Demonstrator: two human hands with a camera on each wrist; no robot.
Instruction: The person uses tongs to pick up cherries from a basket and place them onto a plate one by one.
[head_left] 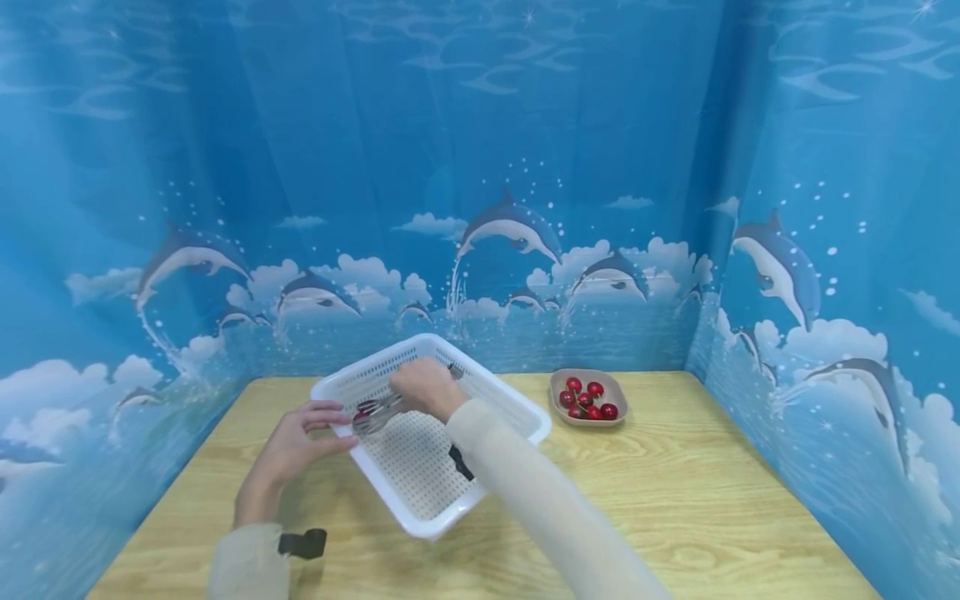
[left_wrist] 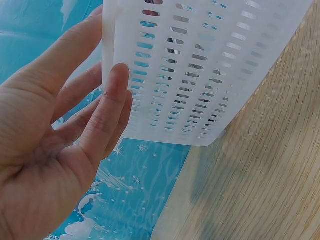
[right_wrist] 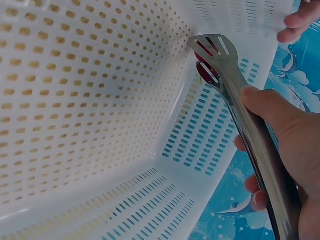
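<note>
A white perforated plastic basket (head_left: 420,475) sits on the table, one corner turned toward the person. My left hand (head_left: 300,437) holds its rim at the left side, fingers and thumb about the edge; from the left wrist, fingers (left_wrist: 107,107) show against the outer wall. Inside the basket, my right hand (head_left: 426,385) grips metal tongs (right_wrist: 257,145) with slotted heads. Between those heads is a red cherry (right_wrist: 204,72), partly covered by the metal. In the head view, the cherry and tongs are near the left rim, close to my left hand.
Right of the basket, a small beige bowl (head_left: 618,393) holds several red cherries (head_left: 586,400). The wooden table (head_left: 712,492) backs onto a blue curtain (head_left: 390,208) printed with dolphins. Dark straps (head_left: 302,544) circle the wrists.
</note>
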